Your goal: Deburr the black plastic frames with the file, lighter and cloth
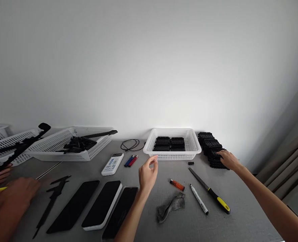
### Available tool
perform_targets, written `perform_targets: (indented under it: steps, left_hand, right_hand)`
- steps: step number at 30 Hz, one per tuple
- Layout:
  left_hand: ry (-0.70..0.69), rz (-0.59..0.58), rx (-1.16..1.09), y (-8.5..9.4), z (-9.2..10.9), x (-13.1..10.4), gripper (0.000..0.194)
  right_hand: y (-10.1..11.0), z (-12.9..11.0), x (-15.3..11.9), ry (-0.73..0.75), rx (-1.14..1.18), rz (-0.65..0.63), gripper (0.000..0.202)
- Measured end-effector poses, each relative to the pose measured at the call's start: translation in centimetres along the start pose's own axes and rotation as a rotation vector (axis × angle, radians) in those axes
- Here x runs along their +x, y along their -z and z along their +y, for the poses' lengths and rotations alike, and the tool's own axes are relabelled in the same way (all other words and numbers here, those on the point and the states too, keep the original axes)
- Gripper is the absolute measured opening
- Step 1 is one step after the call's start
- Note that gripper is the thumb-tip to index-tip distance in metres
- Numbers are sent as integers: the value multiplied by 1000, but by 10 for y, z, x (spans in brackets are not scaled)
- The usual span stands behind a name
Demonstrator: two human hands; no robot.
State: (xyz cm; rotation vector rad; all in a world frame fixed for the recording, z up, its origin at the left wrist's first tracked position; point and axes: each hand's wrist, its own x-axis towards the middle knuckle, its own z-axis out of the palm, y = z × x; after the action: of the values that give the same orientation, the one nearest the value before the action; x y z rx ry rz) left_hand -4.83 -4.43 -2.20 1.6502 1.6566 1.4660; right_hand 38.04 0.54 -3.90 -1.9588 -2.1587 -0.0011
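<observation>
My left hand [148, 173] is raised over the table in front of the white basket [174, 156], thumb and index fingertips pressed together; anything between them is too small to make out. Black ridged parts [169, 144] lie in rows inside that basket. On the right, my right hand [228, 159] rests with its fingers on the nearest part of a pile of similar black parts [211, 144]; its fingertips are partly hidden against the dark surface. A small black piece [190, 163] lies between basket and pile.
An orange lighter [177, 185], grey cloth [171, 206], marker [198, 199] and file [209, 190] lie between my arms. Phones [102, 205], a caliper [51, 201], a power bank [112, 164] and another basket [88, 155] are left. Another person's hands [17, 191] work at far left.
</observation>
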Motion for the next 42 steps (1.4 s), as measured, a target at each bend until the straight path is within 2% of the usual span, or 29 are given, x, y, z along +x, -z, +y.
perform_targets:
  steps: [3,7,11,14,16,18,20,23,25,28,31,35,38,40,42]
  left_hand:
    - [8,-28,-66,-3,7,-14,31]
    - [13,-59,-108,1,11,-26,31]
    - [43,-89,-157,15,6,-38,37]
    - [95,-127,-224,26,5,-43,40]
    - [122,-166,-281,28,12,-44,43]
    - [128,-229,-346,25,27,-43,46]
    - [109,-331,-418,18,46,-40,48]
    - [97,-485,-500,1,72,-37,55]
    - [85,-502,-539,-10,82,-35,59]
    - [73,-421,-577,-20,84,-29,61]
    - [102,-389,-591,-20,77,-17,60]
    - [114,-302,-523,-7,67,-1,63]
    - [124,-287,-452,1,60,2,69]
    - [151,-305,-438,3,55,-2,70]
    - [181,-330,-440,2,52,-7,71]
  right_hand:
    - [-9,2,-1,28,-45,7,47]
    - [-6,4,-2,71,-61,49,45]
    - [9,7,-13,98,-40,110,41]
    - [27,-2,-27,121,9,166,39]
    - [40,-22,-38,170,92,254,37]
    - [50,-52,-49,267,168,357,34]
    - [56,-90,-58,397,214,446,33]
    - [54,-145,-68,574,214,548,35]
    - [48,-173,-71,647,189,586,36]
    - [39,-198,-70,695,150,626,37]
    - [28,-211,-69,615,141,726,39]
    - [2,-224,-76,443,220,919,45]
    - [-16,-228,-81,347,481,859,48]
    - [-19,-228,-78,219,717,766,56]
    - [-16,-226,-71,105,982,624,54]
